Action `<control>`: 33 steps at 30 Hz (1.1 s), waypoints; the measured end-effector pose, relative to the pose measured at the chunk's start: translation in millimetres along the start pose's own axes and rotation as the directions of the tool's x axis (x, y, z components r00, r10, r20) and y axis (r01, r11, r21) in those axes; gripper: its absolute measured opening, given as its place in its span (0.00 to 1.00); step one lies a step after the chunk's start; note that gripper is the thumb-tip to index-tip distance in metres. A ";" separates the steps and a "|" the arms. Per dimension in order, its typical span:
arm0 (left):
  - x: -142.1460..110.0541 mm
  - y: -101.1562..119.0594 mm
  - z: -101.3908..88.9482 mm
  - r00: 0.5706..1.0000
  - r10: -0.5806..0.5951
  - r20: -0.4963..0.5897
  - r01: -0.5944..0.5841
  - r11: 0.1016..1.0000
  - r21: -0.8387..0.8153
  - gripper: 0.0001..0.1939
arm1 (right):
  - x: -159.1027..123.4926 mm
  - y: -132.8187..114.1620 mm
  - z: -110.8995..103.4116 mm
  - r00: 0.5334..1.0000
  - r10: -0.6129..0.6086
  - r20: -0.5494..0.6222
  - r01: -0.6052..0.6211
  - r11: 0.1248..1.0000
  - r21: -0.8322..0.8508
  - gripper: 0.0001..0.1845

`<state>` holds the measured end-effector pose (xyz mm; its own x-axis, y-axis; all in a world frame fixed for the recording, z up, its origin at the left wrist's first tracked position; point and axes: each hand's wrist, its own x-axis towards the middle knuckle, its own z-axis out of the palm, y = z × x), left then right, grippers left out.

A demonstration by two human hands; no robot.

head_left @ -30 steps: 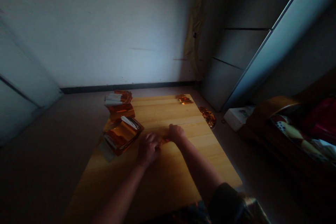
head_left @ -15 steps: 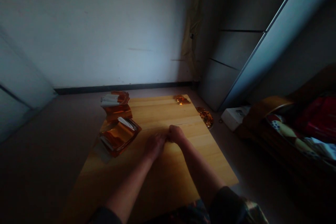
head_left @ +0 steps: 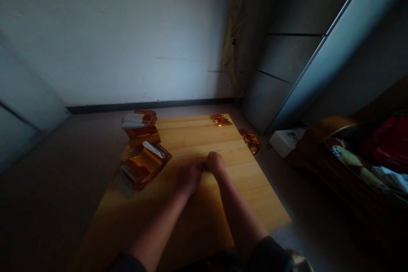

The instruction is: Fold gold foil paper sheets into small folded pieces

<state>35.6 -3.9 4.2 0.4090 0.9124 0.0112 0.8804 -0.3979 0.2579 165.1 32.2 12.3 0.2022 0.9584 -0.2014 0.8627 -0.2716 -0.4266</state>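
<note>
My left hand (head_left: 190, 177) and my right hand (head_left: 214, 162) meet over the middle of the wooden table (head_left: 191, 136). Both have curled fingers pressed together at the fingertips. Whatever lies between them is too small or too hidden to make out. Left of my hands, a stack of shiny copper-coloured foil sheets (head_left: 148, 163) with white paper edges lies on the table. Behind it, more foil sheets (head_left: 143, 134) curl up along the table's left edge. A small folded foil piece (head_left: 221, 120) rests near the far right corner.
Crumpled foil (head_left: 250, 141) is on the floor past the table's right edge. A white box (head_left: 282, 142) stands farther right, beside a wooden seat (head_left: 321, 129) with cloth on it. A grey cabinet (head_left: 274, 80) rises behind, and a pale wall (head_left: 143, 42) faces me.
My hands stay together in nearly the same spot, with the right hand and forearm shifted slightly. The foil sheets have not moved.
</note>
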 end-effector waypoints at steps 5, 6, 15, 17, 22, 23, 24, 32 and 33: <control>-0.1 2.4 -1.3 0.998 -0.051 0.026 0.051 0.999 0.012 0.18 | -0.2 1.1 -2.9 1.000 -0.003 0.022 0.003 1.000 0.003 0.12; 0.2 2.6 -1.2 0.997 -0.064 0.032 0.063 0.998 0.015 0.17 | -0.2 1.9 -2.9 1.000 -0.003 0.019 0.003 1.000 0.003 0.11; 0.5 1.0 1.0 0.998 -0.056 0.009 0.056 0.998 0.002 0.18 | -2.0 10.1 -4.4 0.998 0.011 0.054 -0.014 0.998 0.057 0.10; 0.1 0.5 1.3 0.999 -0.038 -0.011 0.038 0.999 0.004 0.18 | -1.4 12.3 -4.2 0.998 0.011 0.056 -0.015 0.998 0.061 0.11; -0.2 0.9 0.7 0.999 -0.043 0.007 0.043 0.999 -0.012 0.17 | -1.8 19.3 -6.9 0.999 -0.007 0.046 0.006 1.000 0.023 0.13; -0.2 1.0 0.6 0.999 -0.041 0.008 0.041 0.999 -0.013 0.17 | -2.3 20.3 -8.1 0.999 -0.012 0.045 0.011 1.000 0.011 0.13; -0.3 0.9 0.7 0.999 -0.036 0.004 0.036 0.999 -0.013 0.16 | -2.8 21.1 -9.5 0.999 -0.012 0.046 0.012 1.000 -0.001 0.13; 2.0 -5.0 1.2 1.000 0.012 -0.009 -0.012 1.000 0.009 0.15 | -12.4 28.1 -17.2 0.998 -0.007 0.061 0.006 1.000 0.010 0.13; 2.8 -6.3 1.2 1.000 0.018 -0.007 -0.018 1.000 0.009 0.15 | -13.7 30.5 -16.7 0.999 -0.021 0.045 0.020 1.000 0.008 0.12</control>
<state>31.4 1.1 1.4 0.4232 0.9058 0.0227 0.8751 -0.4151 0.2487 196.3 12.3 16.8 0.1631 0.9589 -0.2322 0.8630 -0.2527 -0.4374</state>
